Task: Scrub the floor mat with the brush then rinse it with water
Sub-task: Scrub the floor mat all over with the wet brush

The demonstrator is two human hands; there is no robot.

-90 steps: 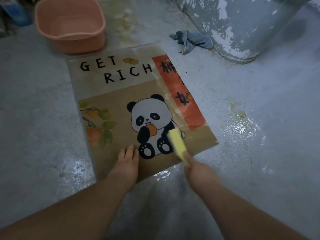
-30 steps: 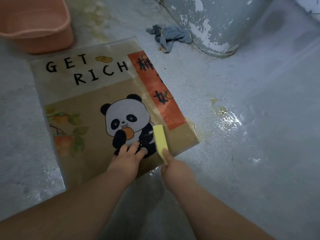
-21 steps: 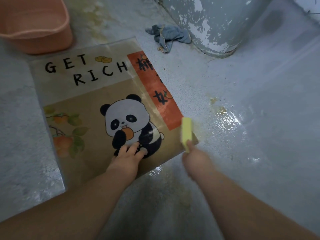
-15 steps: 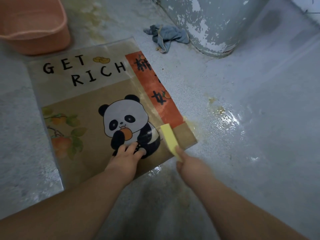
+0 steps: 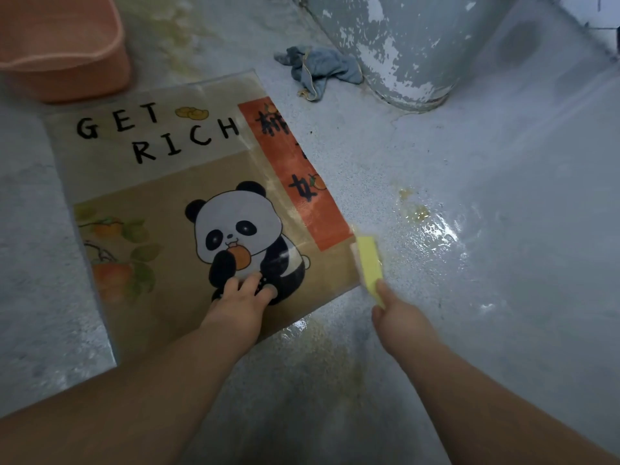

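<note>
Wet grey concrete floor (image 5: 503, 313) under me, shining with puddles to my right. Far left, by the mat's far edge, sits the pink basin (image 5: 67, 62).

The floor mat (image 5: 151, 182) lies flat ahead and to the left of me. Its long axis runs away from me and leans left as it goes, with the "GET RICH" end farthest away, so the print reads upright from where I crouch.

My left hand (image 5: 238, 303) presses on the panda's feet with the fingers spread flat, pinning the near part of the mat.

Further right, at the mat's near right corner, is the yellow brush (image 5: 369, 263). Its long axis points away from me, roughly along the mat's right edge. My right hand (image 5: 399, 317) grips its near end, fingers curled round it and thumb on top. The brush is blurred, so I can't tell whether the bristles sit on the mat or have slipped onto the concrete.

The right hand is the one at that edge, so I judge the next stroke should go left, back across the mat (scrubbing isn't finished, and no rinsing yet). Beyond, a blue rag (image 5: 318, 70) lies beside a peeling painted drum (image 5: 402, 45).
</note>
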